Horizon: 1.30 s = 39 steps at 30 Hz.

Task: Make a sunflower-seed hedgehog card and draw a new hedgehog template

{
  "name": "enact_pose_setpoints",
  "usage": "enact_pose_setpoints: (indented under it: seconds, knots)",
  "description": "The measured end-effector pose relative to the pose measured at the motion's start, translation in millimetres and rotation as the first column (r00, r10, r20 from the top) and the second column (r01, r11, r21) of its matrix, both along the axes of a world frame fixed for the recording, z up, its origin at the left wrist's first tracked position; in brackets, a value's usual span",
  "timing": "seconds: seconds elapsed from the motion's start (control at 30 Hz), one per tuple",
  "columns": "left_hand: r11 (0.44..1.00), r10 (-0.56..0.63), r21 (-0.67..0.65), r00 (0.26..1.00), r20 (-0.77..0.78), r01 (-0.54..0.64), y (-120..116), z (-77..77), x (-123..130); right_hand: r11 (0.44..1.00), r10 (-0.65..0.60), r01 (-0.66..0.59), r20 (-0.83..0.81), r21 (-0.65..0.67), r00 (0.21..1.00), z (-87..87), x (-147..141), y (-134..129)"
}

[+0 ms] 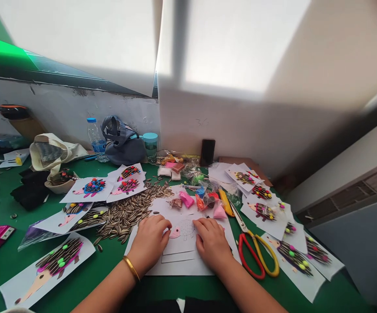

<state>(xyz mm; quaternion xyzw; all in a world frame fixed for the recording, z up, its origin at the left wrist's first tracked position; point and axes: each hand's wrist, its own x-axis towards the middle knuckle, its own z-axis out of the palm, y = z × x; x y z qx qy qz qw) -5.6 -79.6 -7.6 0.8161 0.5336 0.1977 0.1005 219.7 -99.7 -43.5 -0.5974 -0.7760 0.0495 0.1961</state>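
Between my hands lies a small white sheet (pixel 178 247) with a hedgehog outline (pixel 187 229) and a pink clay face (pixel 174 233), on top of a larger white paper (pixel 204 266). My left hand (pixel 151 241) rests at the small sheet's left edge, its fingers curled together; whether they hold anything is hidden. At the right edge, my right hand (pixel 212 241) lies with its fingertips on the paper, beside the drawing. Just beyond sit bags of coloured clay, among them a pink one (pixel 186 199). A pile of sunflower seeds (pixel 126 215) spreads to the left.
Scissors (pixel 252 248) with red and yellow handles lie right of my right hand, near a yellow cutter (pixel 226 202). Finished hedgehog cards (pixel 50 276) flank both sides. A bottle (pixel 96 141), blue bag (pixel 125 148) and phone (pixel 207 152) stand at the back.
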Motion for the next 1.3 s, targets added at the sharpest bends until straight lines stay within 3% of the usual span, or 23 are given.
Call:
enact_pose_setpoints:
  seconds: [0.17,0.43,0.83,1.3]
  knots:
    - [0.999,0.006,-0.046,0.998,-0.06,-0.008,-2.6,-12.0,-8.8,1.0,-0.003,0.002,0.019,0.012,1.0,-0.1,0.0,-0.1]
    - [0.995,-0.006,-0.099,0.999,-0.033,0.003,-0.2,-14.7,-6.3,1.0,0.005,-0.005,0.021,0.019,1.0,-1.0,-0.1,-0.1]
    - [0.997,0.02,-0.081,1.0,0.022,-0.018,-0.2,-17.3,-7.5,1.0,0.006,-0.006,-0.005,-0.001,1.0,0.1,0.1,-0.2]
    - [0.999,-0.035,-0.038,0.999,0.007,0.036,0.5,-23.5,-11.6,0.999,0.014,-0.015,0.017,0.028,1.0,-1.8,0.9,0.3]
